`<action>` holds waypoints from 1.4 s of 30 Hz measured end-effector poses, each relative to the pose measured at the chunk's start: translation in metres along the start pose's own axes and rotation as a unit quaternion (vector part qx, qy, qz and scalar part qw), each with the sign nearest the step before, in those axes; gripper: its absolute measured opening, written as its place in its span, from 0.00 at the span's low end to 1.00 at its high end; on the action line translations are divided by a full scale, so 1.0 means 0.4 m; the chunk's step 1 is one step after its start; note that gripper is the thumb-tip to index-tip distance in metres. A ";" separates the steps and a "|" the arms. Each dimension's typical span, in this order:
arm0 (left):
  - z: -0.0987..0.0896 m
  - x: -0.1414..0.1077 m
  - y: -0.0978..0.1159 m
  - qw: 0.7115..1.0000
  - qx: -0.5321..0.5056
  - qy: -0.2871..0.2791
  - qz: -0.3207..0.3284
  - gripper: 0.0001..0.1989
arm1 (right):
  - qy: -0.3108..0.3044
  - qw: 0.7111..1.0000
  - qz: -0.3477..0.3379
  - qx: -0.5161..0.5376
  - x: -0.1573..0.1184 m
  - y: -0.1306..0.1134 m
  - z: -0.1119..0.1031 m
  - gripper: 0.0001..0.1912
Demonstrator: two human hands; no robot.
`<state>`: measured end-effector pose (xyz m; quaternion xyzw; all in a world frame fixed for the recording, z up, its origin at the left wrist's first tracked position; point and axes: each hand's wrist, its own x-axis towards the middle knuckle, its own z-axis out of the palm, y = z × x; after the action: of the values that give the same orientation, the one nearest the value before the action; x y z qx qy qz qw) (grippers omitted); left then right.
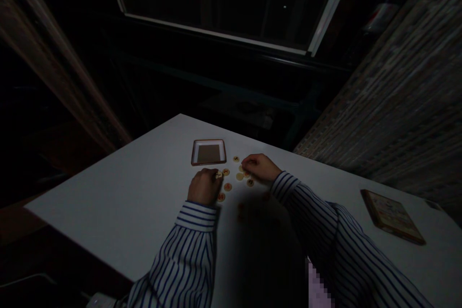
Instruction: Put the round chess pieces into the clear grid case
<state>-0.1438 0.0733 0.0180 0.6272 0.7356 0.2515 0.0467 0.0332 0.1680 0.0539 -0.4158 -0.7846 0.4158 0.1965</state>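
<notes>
Several round, pale xiangqi pieces with red or dark characters lie loosely on the white table (137, 187). My left hand (204, 186) is closed, pinching a xiangqi piece (218, 174) with a dark character between thumb and fingers. Just right of it lies a red-marked piece (225, 172), and nearer to me another red-marked piece (227, 186). My right hand (263, 167) reaches in from the right with its fingertips pressed together on a pale piece (241, 168). Below those fingertips are a blank-faced piece (240, 176) and a dark-marked piece (250, 183).
An open shallow box tray (192, 153) with a brown bottom sits beyond my left hand. At the right lies a flat box with a printed face (393, 216). My shadow darkens more pieces (241, 207) near me. Curtains (390, 106) hang beyond the table's right side.
</notes>
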 end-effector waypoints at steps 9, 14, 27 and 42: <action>0.017 -0.002 0.005 0.999 0.048 -0.025 0.006 0.13 | -0.022 0.919 -0.105 -0.379 -0.043 -0.018 -0.003 0.12; 0.018 -0.005 0.007 0.996 0.077 -0.033 0.027 0.13 | -0.048 0.881 -0.131 -0.453 -0.040 -0.013 0.021 0.12; 0.019 -0.005 0.004 0.995 0.086 -0.041 0.030 0.13 | -0.069 0.859 -0.155 -0.484 -0.029 -0.017 0.048 0.11; 0.017 0.004 0.028 0.997 -0.040 0.034 0.063 0.14 | -0.029 0.934 -0.091 -0.345 -0.035 -0.015 0.044 0.13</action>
<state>-0.1315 0.0781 0.0174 0.6608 0.6852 0.3047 0.0308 0.0269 0.1460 0.0494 -0.3727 -0.9195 0.1122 0.0553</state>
